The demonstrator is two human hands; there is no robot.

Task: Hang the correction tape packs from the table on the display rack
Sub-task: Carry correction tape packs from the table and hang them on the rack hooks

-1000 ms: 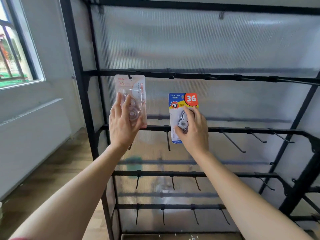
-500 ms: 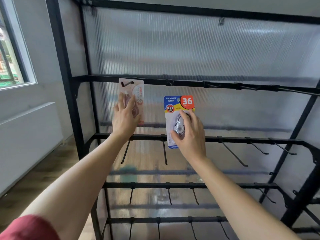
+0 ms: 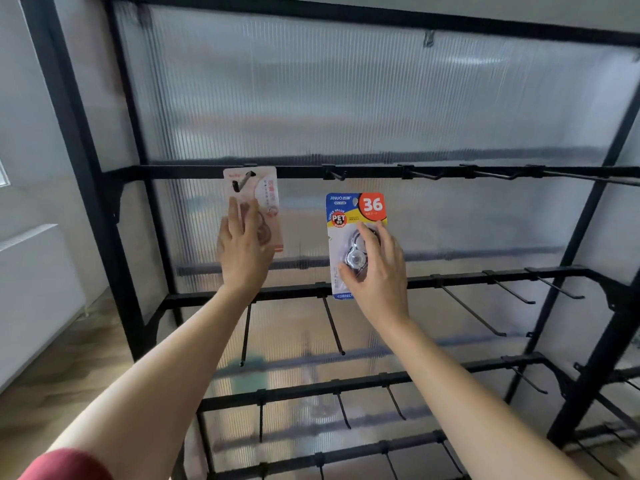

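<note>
Pink correction tape pack (image 3: 268,188) hangs on a hook (image 3: 243,180) of the display rack (image 3: 381,172), with your left hand (image 3: 242,254) resting straight-fingered on it. Your right hand (image 3: 377,271) grips the blue correction tape pack (image 3: 349,211) to its right, slightly lower.

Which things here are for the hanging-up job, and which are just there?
For the job: pink pack, on a hook, left hand touching it; blue pack, in the right hand; black rack.
Just there: plastic sheet behind the rack; wooden floor; wall.
</note>
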